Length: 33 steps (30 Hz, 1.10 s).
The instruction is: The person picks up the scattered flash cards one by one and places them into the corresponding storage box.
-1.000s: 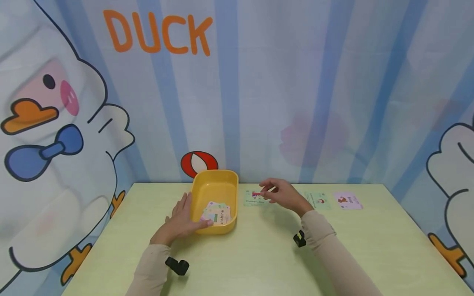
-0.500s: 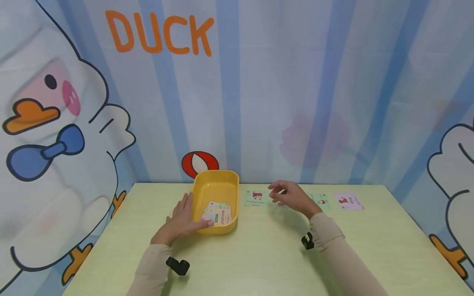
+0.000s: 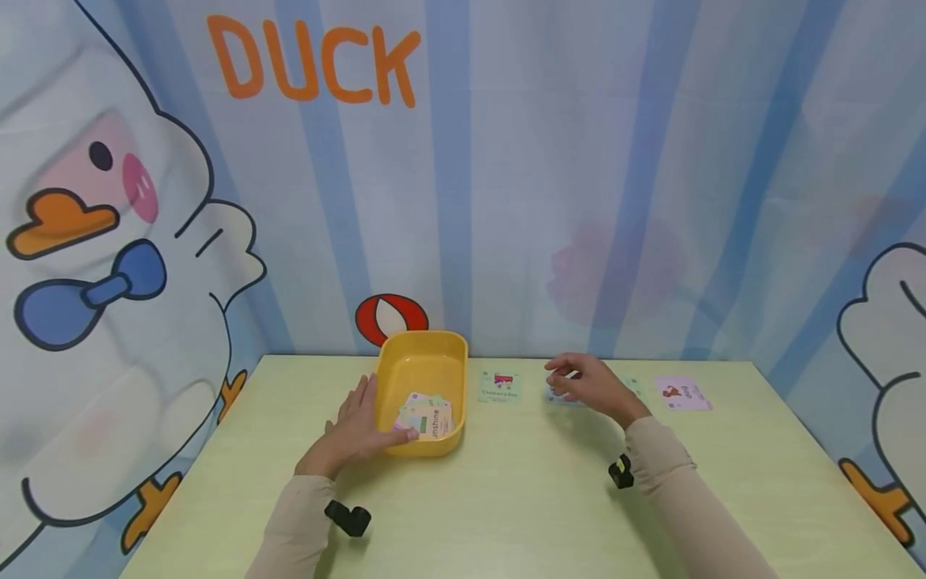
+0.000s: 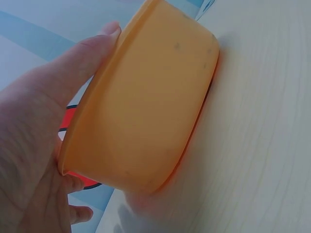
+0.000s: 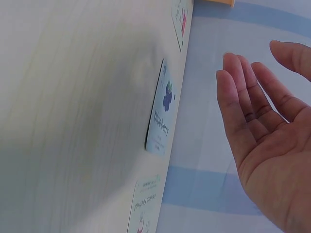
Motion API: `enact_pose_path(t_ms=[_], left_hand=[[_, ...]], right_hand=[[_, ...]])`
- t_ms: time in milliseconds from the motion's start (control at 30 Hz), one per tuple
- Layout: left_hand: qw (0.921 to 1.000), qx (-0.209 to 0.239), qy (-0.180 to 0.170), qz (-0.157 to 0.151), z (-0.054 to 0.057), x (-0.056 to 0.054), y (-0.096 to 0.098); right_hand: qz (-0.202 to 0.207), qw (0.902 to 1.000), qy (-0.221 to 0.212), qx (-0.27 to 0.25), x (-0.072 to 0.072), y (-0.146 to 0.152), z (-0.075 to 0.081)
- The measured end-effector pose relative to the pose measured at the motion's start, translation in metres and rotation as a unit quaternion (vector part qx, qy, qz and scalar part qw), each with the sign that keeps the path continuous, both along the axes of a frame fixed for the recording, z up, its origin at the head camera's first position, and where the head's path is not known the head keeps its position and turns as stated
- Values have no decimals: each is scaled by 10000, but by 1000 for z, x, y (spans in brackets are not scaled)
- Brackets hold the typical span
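My left hand [image 3: 358, 430] rests along the left side of a yellow plastic bin [image 3: 421, 347]. Its fingers lie fairly straight, and the thumb touches the near rim; the left wrist view shows the bin's outer wall [image 4: 146, 102] beside that thumb. Several small printed cards [image 3: 427, 416] lie overlapped inside, the top one partly reading "nshine". My right hand [image 3: 592, 386] hovers over a blueberry card [image 3: 559, 397], fingers loosely bent and holding nothing. In the right wrist view, this blueberry card [image 5: 163, 114] lies flat on the table, apart from the open right hand [image 5: 272, 126].
Left of the blueberry card lies a green Children's Day card [image 3: 499, 386]. To its right are a green Lantern Festival card [image 5: 146, 204], partly covered by the hand in the head view, and a purple dog card [image 3: 682, 393]. A duck-print curtain [image 3: 506, 201] hangs behind the pale table [image 3: 506, 498].
My right hand has moved rightward, away from the Children's Day card, which is now uncovered. Part of the blueberry card has come into sight. My left hand has stayed at the bin.
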<state>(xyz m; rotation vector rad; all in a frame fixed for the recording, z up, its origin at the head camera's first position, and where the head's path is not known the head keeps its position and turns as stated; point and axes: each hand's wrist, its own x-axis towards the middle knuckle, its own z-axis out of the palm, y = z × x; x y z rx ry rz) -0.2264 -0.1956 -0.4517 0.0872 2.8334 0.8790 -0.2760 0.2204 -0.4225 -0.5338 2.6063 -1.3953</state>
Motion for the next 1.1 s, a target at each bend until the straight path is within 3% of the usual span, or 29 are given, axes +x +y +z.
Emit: enact_pose_path(t_ms=[633, 1100], left_hand=[[10000, 50, 43, 1, -2, -2, -1], [10000, -9, 69, -18, -3, -2, -1]], right_hand=[[-196, 9997, -114, 6, 4, 42, -5], [-605, 9980, -99, 176, 8, 70, -8]])
